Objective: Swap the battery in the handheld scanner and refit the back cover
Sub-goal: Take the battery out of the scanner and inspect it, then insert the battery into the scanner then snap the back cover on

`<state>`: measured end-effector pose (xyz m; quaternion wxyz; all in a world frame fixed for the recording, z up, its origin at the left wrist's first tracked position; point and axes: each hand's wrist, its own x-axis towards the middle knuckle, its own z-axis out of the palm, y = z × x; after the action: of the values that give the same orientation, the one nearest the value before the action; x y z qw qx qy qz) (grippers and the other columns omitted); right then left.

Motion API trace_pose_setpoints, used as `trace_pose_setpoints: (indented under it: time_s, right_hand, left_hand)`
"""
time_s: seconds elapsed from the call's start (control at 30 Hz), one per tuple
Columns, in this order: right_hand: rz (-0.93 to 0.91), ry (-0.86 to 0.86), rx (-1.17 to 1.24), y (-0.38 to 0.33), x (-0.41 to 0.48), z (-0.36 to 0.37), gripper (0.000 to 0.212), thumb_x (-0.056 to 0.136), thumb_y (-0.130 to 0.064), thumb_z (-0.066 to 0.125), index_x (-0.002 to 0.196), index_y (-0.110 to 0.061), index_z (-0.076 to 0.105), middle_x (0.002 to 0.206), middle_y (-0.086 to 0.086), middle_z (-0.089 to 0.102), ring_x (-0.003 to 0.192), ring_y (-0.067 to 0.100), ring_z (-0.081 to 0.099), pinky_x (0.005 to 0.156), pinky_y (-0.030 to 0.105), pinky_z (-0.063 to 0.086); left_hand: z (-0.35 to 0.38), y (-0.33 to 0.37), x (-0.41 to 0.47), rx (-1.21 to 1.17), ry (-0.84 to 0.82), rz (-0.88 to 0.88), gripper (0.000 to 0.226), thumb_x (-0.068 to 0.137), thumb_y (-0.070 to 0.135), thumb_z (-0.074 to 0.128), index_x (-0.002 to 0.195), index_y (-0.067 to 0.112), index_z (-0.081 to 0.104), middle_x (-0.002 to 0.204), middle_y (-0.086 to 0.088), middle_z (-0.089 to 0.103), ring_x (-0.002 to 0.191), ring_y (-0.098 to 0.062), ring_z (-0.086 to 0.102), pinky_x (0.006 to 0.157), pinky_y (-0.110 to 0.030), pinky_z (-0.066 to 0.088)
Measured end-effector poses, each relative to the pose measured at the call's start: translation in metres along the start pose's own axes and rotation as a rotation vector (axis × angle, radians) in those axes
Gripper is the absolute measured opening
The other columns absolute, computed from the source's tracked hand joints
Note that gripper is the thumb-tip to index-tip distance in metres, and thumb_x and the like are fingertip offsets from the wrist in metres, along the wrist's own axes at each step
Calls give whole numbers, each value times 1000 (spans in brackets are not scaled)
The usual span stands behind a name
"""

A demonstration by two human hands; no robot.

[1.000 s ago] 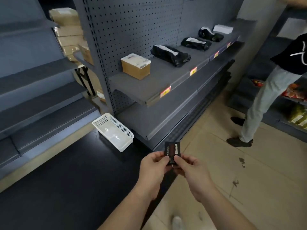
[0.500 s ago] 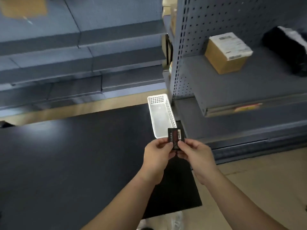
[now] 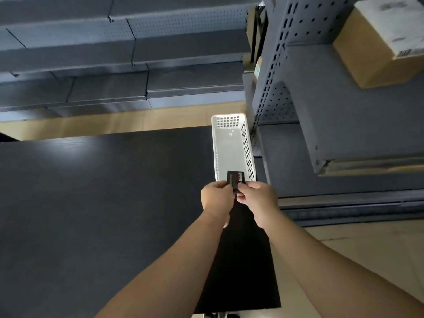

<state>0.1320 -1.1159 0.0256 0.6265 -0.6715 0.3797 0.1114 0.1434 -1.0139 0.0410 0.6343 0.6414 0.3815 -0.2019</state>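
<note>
Since half a second ago your view has swung left; the battery (image 3: 235, 180) stays pinched between your left hand (image 3: 216, 196) and right hand (image 3: 258, 198), now over the near end of the white basket (image 3: 249, 148) on the dark surface (image 3: 103, 203).

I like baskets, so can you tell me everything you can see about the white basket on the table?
The white basket is long, narrow and rectangular, and looks like plastic. Its end and side walls are full of small square holes; its floor is plain. It looks empty. It stands upright at the right edge of the dark table, close beside the grey shelf unit. In front of its near end, the left hand and right hand hold a small black battery; whether that touches the basket cannot be told.
</note>
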Motion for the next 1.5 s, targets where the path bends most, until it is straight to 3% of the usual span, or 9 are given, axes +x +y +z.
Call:
trace_pose_setpoints:
  time_s: [0.17, 0.3, 0.53, 0.63, 0.83, 0.93, 1.03, 1.3, 1.5]
  right_hand:
    - [-4, 35, -141, 14, 33, 12, 30, 85, -19, 76, 59, -28, 63, 50, -14, 69, 54, 9, 73, 70, 44, 64]
    - [-16, 71, -223, 12, 41, 18, 28, 86, -24, 72, 59, -22, 64, 55, 3, 71, 55, 25, 72, 66, 54, 63]
    - [-43, 136, -425, -1, 50, 25, 25, 83, -22, 67, 73, 1, 72, 70, 17, 72, 52, 29, 61, 53, 36, 51]
    - [-49, 142, -451, -2, 50, 26, 23, 81, -19, 68, 75, 3, 72, 69, 16, 71, 51, 28, 59, 51, 32, 48]
    - [-193, 167, -579, 2, 46, 26, 42, 85, -25, 59, 49, -10, 43, 44, 1, 35, 42, 18, 31, 47, 27, 22]
    - [-233, 211, -534, 6, 33, 18, 45, 89, -30, 58, 49, -17, 43, 47, -7, 41, 43, 10, 35, 48, 24, 26]
    - [-269, 200, -513, 8, 8, 8, 23, 92, -26, 57, 70, -18, 57, 64, -9, 53, 56, 9, 49, 51, 25, 37]
    - [-376, -12, -602, 5, -61, 21, 32, 88, -17, 54, 58, -5, 51, 57, 14, 55, 57, 26, 49, 52, 37, 35]
    - [-738, -402, -730, -52, -144, 110, 25, 95, -26, 60, 115, -16, 72, 110, -1, 74, 105, 20, 67, 89, 31, 51]
  left_hand:
    - [13, -14, 32, 95, 112, -6, 20, 86, 10, 64, 100, 18, 76, 92, -5, 78, 83, -21, 74, 67, -30, 59]
    - [17, -16, 41, 177, 148, 76, 13, 89, 12, 65, 92, 16, 77, 86, -6, 77, 74, -21, 72, 49, -24, 48]
    - [16, -7, 45, 469, 93, 136, 29, 91, 9, 59, 63, 11, 53, 53, -1, 49, 39, -16, 42, 39, -22, 32]
    - [11, -7, 42, 522, 69, 142, 25, 96, 12, 50, 72, 14, 54, 60, 5, 44, 49, -13, 44, 40, -22, 26]
    - [15, -13, 44, 486, 42, 175, 33, 96, 11, 54, 65, 21, 50, 75, -3, 62, 77, -29, 70, 61, -33, 56]
    - [14, -12, 30, 440, 44, 203, 10, 96, 16, 57, 101, 18, 66, 102, 1, 64, 82, -20, 64, 54, -23, 48]
    - [1, -17, 14, 440, 39, 251, 37, 95, 20, 57, 131, 15, 59, 114, 3, 65, 77, -6, 57, 50, -14, 38]
    - [-76, -26, -39, 357, 111, 218, 36, 93, 24, 58, 128, 18, 62, 104, 11, 64, 91, -7, 60, 72, -15, 45]
    - [-209, 3, -108, 317, 456, 306, 38, 93, 29, 54, 129, 20, 62, 113, 3, 70, 95, -23, 70, 85, -37, 59]
